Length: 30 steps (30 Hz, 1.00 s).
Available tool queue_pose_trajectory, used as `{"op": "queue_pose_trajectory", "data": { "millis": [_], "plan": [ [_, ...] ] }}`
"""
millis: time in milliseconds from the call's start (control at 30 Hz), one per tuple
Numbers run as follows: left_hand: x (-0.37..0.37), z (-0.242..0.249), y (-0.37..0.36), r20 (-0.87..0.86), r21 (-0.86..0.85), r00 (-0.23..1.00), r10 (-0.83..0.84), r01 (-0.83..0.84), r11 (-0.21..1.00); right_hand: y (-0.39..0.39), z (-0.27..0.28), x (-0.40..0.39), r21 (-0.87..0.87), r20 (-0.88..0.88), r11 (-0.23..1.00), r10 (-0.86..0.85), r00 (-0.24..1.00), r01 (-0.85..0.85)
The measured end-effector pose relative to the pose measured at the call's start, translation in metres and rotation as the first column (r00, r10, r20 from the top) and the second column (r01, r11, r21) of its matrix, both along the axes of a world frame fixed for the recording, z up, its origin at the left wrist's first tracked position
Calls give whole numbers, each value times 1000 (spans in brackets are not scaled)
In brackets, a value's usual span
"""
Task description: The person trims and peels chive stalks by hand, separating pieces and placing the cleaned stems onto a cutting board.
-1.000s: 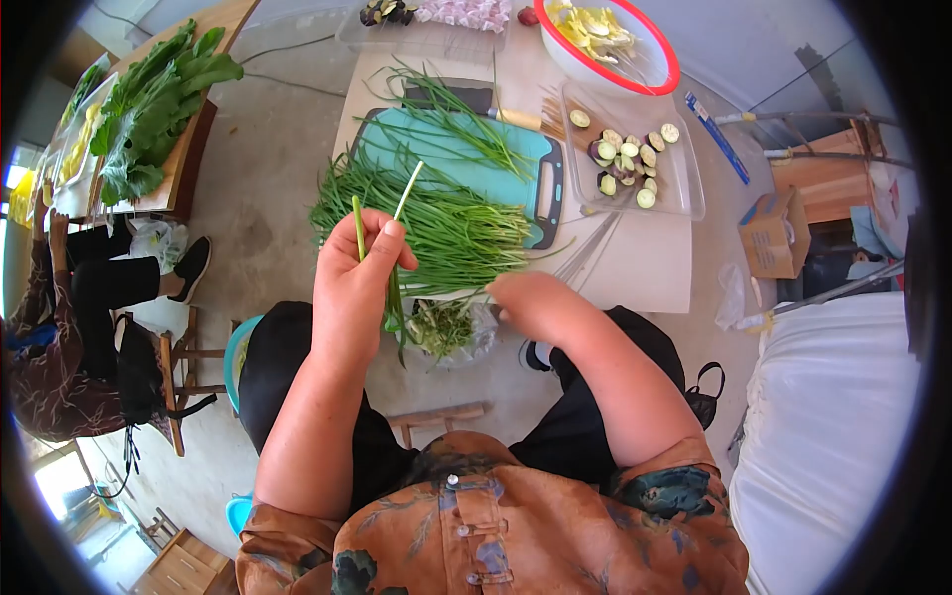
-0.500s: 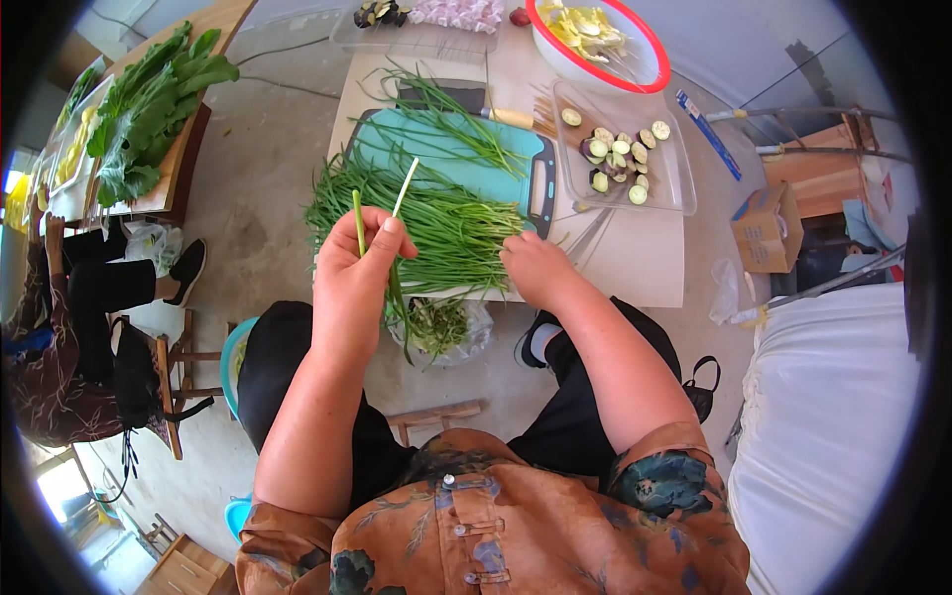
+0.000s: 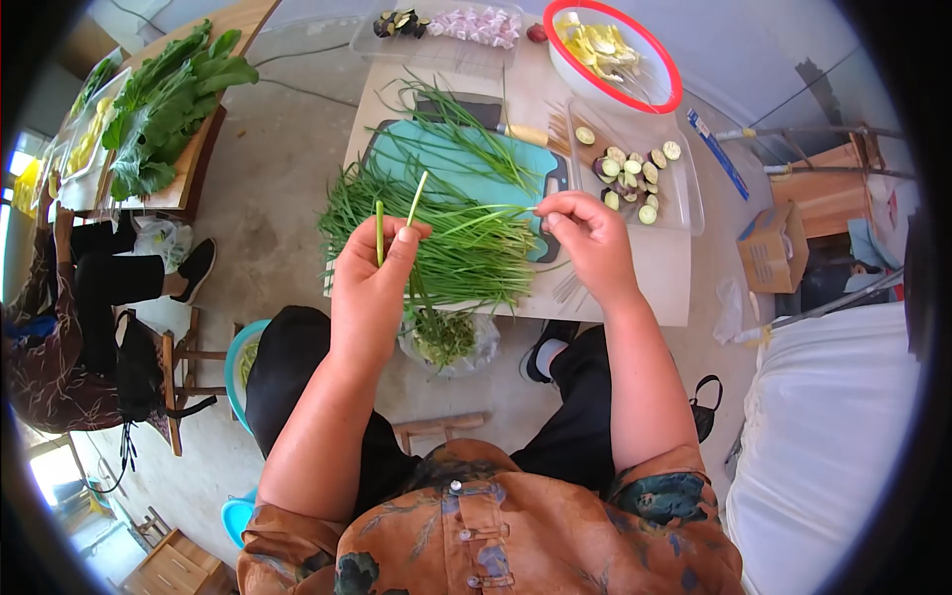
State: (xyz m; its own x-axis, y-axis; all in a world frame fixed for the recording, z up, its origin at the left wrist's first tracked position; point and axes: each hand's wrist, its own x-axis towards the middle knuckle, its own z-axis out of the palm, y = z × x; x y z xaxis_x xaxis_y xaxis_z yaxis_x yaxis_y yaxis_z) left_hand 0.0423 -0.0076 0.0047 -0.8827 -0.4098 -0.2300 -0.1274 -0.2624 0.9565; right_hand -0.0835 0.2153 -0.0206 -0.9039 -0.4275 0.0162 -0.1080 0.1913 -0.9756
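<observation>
My left hand [image 3: 369, 283] is closed on a few chive stalks [image 3: 417, 200], whose cut ends stick up past the thumb and fingers while green leaves hang below. Out to the right, my right hand [image 3: 592, 243] pinches the pale end of a chive [image 3: 504, 210] that stretches across the top of the pile. That thick pile of chives [image 3: 461, 260] lies along the table's near side, partly over a teal cutting board [image 3: 397, 149]. A looser bunch of chives rests on the board. Below the table edge, a clear plastic bag [image 3: 464, 347] contains green trimmings.
A dark blade with a wooden handle [image 3: 528, 133] lies behind the board, beside thin skewers. The table [image 3: 645, 288] also carries a clear tray [image 3: 694, 213] of eggplant slices and a red-rimmed bowl [image 3: 674, 84]. Another person [image 3: 59, 367] sits at left near leafy greens [image 3: 169, 119].
My right hand has risen from the chive pile and moved right, now drawing one chive by its end. My left hand keeps its stalks. The whole view has shifted slightly.
</observation>
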Motion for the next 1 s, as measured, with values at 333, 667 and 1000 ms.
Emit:
{"op": "queue_pose_trajectory", "data": {
  "millis": [333,667,1000],
  "plan": [
    [-6,-7,23,-120,-185,977,-178,155,970,-11,34,23,-122,-151,970,191,970,-210],
    [-14,-10,30,-67,178,984,-165,175,968,-23,29,34,-379,130,918,178,975,-117],
    [-12,-7,32,-47,177,979,-196,202,963,-32,27,39,-269,94,961,96,991,-68]
  ]
}}
